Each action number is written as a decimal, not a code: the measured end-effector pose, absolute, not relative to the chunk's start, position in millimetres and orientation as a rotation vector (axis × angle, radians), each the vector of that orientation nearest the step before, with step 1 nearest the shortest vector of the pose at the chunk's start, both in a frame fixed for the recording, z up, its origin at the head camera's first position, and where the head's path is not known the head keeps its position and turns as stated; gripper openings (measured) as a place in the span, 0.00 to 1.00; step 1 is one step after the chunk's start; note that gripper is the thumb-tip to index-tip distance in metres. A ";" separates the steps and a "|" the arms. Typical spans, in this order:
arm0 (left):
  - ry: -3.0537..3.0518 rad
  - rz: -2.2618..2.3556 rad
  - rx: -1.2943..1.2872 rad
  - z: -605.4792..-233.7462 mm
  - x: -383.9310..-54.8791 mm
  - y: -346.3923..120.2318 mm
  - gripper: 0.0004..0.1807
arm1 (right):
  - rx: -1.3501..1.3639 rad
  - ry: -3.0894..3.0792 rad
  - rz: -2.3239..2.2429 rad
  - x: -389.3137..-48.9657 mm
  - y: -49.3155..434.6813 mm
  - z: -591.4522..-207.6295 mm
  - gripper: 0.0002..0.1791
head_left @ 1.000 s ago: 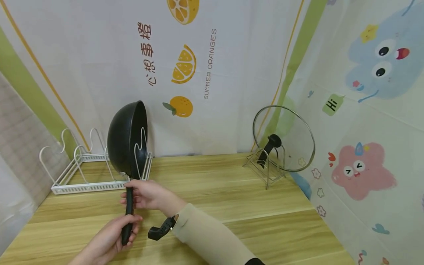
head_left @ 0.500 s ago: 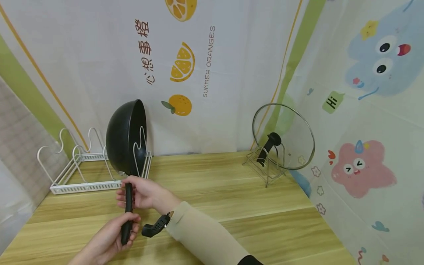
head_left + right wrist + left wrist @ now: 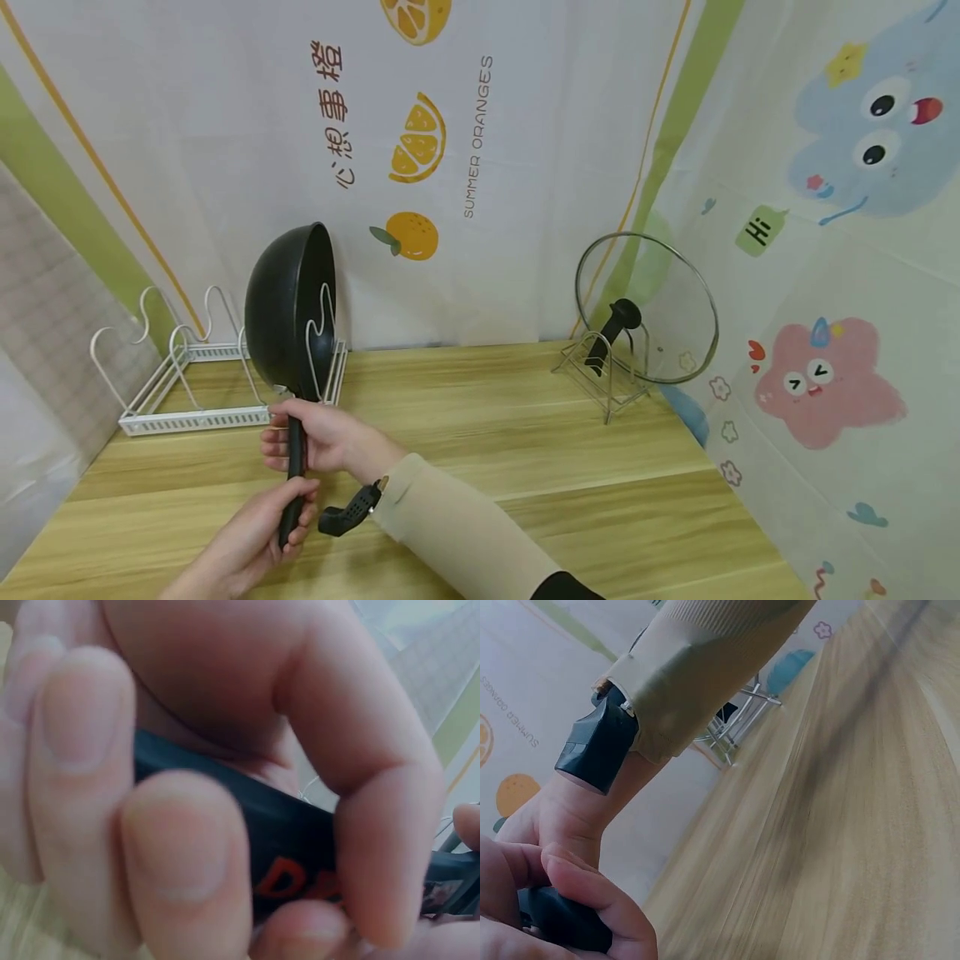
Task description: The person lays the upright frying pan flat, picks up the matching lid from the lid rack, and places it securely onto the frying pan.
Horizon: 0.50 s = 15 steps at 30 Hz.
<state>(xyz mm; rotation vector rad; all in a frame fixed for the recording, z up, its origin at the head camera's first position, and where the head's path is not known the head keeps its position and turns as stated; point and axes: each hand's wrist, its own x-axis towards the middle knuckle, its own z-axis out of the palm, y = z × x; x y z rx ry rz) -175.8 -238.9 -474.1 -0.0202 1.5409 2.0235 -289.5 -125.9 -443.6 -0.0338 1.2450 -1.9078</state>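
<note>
A black wok [image 3: 273,308] stands on its side in the right end of a white wire rack [image 3: 202,421], its hollow turned right. Its black handle [image 3: 297,446] points down toward me. My left hand [image 3: 258,525] grips the handle near its end, thumb on top and fingers curled around. Higher up, close to the bowl, my right hand [image 3: 322,435] holds the handle with thumb and fingers on either side. In the left wrist view the handle's rounded end [image 3: 570,922] shows inside my left hand. Red lettering [image 3: 289,877] on the handle is visible between fingers in the right wrist view.
A glass lid [image 3: 675,292] with a metal rim and a black knob stands upright in a small wire stand [image 3: 609,400] at the back right. Printed curtains [image 3: 525,167] enclose the wooden table [image 3: 465,417] behind and at both sides.
The right hand's fingers reach slightly farther left around the handle. The left hand keeps its grip, and the wok stays in the same part of the rack. The head view shifts slightly.
</note>
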 end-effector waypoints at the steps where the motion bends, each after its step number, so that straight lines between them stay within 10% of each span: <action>1: 1.546 2.021 -0.017 -474.1 -175.9 -238.4 0.16 | -0.032 1.246 -1.908 -289.1 -125.9 -443.4 0.14; 15: 1.637 2.002 -0.061 -471.5 -173.3 -233.2 0.16 | -0.043 1.197 -1.900 -290.3 -124.2 -442.4 0.19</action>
